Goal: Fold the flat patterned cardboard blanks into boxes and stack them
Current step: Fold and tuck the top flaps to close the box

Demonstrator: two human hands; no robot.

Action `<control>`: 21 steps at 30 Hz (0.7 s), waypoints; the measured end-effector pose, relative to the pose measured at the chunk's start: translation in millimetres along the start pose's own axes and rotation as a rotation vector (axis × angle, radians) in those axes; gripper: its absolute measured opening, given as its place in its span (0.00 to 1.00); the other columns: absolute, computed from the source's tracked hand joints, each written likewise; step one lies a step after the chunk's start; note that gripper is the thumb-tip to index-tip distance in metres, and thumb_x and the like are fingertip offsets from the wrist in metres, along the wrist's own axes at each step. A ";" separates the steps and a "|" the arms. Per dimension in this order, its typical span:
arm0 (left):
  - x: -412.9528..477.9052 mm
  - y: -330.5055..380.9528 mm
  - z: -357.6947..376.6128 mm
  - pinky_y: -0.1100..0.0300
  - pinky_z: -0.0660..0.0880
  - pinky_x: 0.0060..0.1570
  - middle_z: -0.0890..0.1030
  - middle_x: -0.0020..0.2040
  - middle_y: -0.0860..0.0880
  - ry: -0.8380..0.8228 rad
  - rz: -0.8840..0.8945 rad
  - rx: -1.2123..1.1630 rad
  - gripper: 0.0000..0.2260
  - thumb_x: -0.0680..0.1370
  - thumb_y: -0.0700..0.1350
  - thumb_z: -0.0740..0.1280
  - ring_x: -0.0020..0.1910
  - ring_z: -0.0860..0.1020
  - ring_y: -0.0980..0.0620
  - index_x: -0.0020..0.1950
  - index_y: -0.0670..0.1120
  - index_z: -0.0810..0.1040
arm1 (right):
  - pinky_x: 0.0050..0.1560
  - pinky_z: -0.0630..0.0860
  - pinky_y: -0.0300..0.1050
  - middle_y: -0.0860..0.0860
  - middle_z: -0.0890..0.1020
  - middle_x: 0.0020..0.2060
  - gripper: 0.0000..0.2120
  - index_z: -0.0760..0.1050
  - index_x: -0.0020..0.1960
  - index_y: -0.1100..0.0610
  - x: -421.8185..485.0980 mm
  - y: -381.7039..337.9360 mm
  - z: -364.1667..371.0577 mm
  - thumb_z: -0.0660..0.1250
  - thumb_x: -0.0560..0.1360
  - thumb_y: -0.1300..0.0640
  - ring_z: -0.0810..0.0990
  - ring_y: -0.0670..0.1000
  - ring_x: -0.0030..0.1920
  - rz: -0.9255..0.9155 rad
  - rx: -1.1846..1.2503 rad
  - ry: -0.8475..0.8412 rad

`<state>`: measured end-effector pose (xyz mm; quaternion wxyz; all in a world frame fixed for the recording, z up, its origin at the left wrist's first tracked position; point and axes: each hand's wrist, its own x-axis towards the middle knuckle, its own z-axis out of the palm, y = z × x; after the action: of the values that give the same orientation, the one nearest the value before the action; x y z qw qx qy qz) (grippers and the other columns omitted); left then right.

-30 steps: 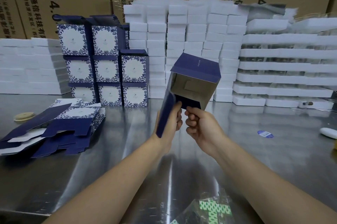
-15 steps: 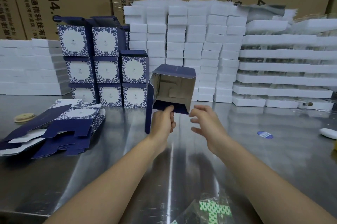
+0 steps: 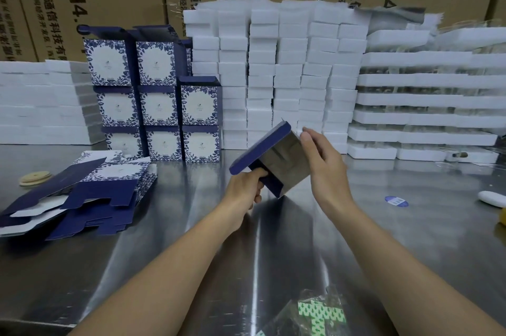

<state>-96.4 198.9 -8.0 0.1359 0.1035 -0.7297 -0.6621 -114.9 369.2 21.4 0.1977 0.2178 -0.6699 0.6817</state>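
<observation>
A half-folded navy box hangs tilted above the steel table, its grey inside facing me. My left hand grips its lower left edge, fingers curled round a navy flap. My right hand lies flat against the box's right side with fingers straight. A pile of flat navy and floral blanks lies at the left. Folded floral boxes stand stacked in three columns at the back left.
White foam blocks are piled behind the box, with white foam trays to the right and more foam at far left. Brown cartons form the back wall. A blue sticker and a green-patterned plastic bag lie on the table.
The box has swung down and tilted to the right, its open side turned. My right hand, which had let go, now presses flat on the box's right side.
</observation>
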 end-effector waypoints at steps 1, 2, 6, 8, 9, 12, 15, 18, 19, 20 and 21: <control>-0.6 -0.1 -0.3 0.62 0.62 0.25 0.69 0.28 0.52 -0.013 0.021 0.005 0.19 0.82 0.56 0.64 0.24 0.67 0.54 0.35 0.49 0.68 | 0.52 0.70 0.23 0.31 0.83 0.58 0.16 0.81 0.66 0.40 -0.3 -0.1 0.5 0.64 0.83 0.37 0.77 0.30 0.59 -0.004 -0.003 -0.009; -1.6 0.3 -0.6 0.63 0.62 0.23 0.70 0.29 0.52 -0.029 0.043 0.007 0.21 0.82 0.62 0.62 0.24 0.66 0.55 0.36 0.50 0.67 | 0.51 0.70 0.22 0.31 0.84 0.56 0.13 0.82 0.62 0.40 -0.5 -0.3 0.5 0.63 0.84 0.38 0.78 0.30 0.57 -0.009 -0.005 -0.022; -7.2 6.5 -0.8 0.60 0.60 0.26 0.69 0.33 0.48 -0.009 0.019 0.022 0.38 0.67 0.87 0.51 0.26 0.65 0.53 0.34 0.50 0.64 | 0.51 0.72 0.26 0.34 0.85 0.55 0.13 0.83 0.58 0.40 1.0 1.0 -0.8 0.62 0.85 0.39 0.80 0.35 0.56 -0.010 -0.006 -0.083; -7.2 9.6 -1.8 0.57 0.57 0.29 0.68 0.36 0.46 0.005 -0.012 -0.037 0.42 0.57 0.91 0.51 0.29 0.64 0.51 0.34 0.50 0.64 | 0.54 0.72 0.31 0.35 0.85 0.56 0.14 0.83 0.61 0.43 2.8 2.1 -1.5 0.62 0.85 0.40 0.81 0.35 0.58 0.002 -0.007 -0.094; -6.7 10.4 -2.7 0.57 0.56 0.30 0.67 0.37 0.46 0.007 -0.024 -0.062 0.43 0.55 0.92 0.51 0.30 0.63 0.50 0.34 0.50 0.65 | 0.54 0.72 0.31 0.35 0.85 0.56 0.14 0.83 0.62 0.44 3.6 2.5 -1.7 0.62 0.85 0.40 0.81 0.35 0.58 0.003 -0.016 -0.099; -5.3 9.9 -4.3 0.58 0.57 0.29 0.68 0.36 0.46 0.009 -0.028 -0.067 0.44 0.55 0.92 0.50 0.30 0.64 0.50 0.34 0.50 0.66 | 0.53 0.72 0.27 0.33 0.84 0.55 0.11 0.80 0.64 0.44 3.1 4.2 -0.7 0.69 0.83 0.44 0.80 0.34 0.57 -0.024 -0.080 -0.116; -4.5 10.2 -3.3 0.57 0.60 0.30 0.68 0.32 0.48 0.025 0.006 -0.006 0.42 0.57 0.92 0.49 0.28 0.67 0.50 0.31 0.51 0.64 | 0.56 0.74 0.30 0.36 0.82 0.60 0.20 0.76 0.68 0.45 1.3 10.1 -0.9 0.75 0.78 0.48 0.79 0.36 0.59 -0.078 -0.246 -0.108; -2.0 6.9 -5.1 0.50 0.71 0.37 0.72 0.27 0.51 0.121 0.161 0.238 0.40 0.65 0.87 0.49 0.30 0.73 0.46 0.25 0.50 0.69 | 0.59 0.77 0.45 0.39 0.81 0.59 0.22 0.74 0.66 0.46 3.3 18.0 -2.3 0.78 0.76 0.52 0.80 0.41 0.60 -0.092 -0.315 -0.049; -0.8 4.2 -6.0 0.48 0.73 0.39 0.73 0.27 0.52 0.174 0.248 0.333 0.37 0.67 0.85 0.50 0.32 0.74 0.46 0.27 0.51 0.72 | 0.58 0.79 0.47 0.39 0.81 0.58 0.20 0.73 0.63 0.46 4.7 20.3 -3.2 0.78 0.75 0.52 0.80 0.42 0.58 -0.081 -0.322 -0.027; 0.4 1.5 -7.0 0.48 0.71 0.38 0.72 0.28 0.51 0.234 0.335 0.401 0.35 0.68 0.83 0.52 0.33 0.73 0.47 0.30 0.52 0.73 | 0.56 0.80 0.48 0.39 0.82 0.55 0.19 0.72 0.60 0.45 6.2 22.7 -3.8 0.79 0.75 0.52 0.81 0.41 0.56 -0.064 -0.337 -0.008; 1.2 -0.3 -7.8 0.49 0.69 0.37 0.71 0.29 0.51 0.291 0.416 0.430 0.33 0.70 0.82 0.54 0.33 0.72 0.50 0.31 0.53 0.72 | 0.53 0.80 0.48 0.40 0.81 0.53 0.18 0.72 0.57 0.46 7.4 25.3 -4.4 0.79 0.75 0.51 0.81 0.41 0.53 -0.042 -0.356 0.006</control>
<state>-94.9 191.2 -7.5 0.3462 0.0720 -0.8311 -0.4291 -135.4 372.8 4.6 0.2493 0.1914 -0.7748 0.5486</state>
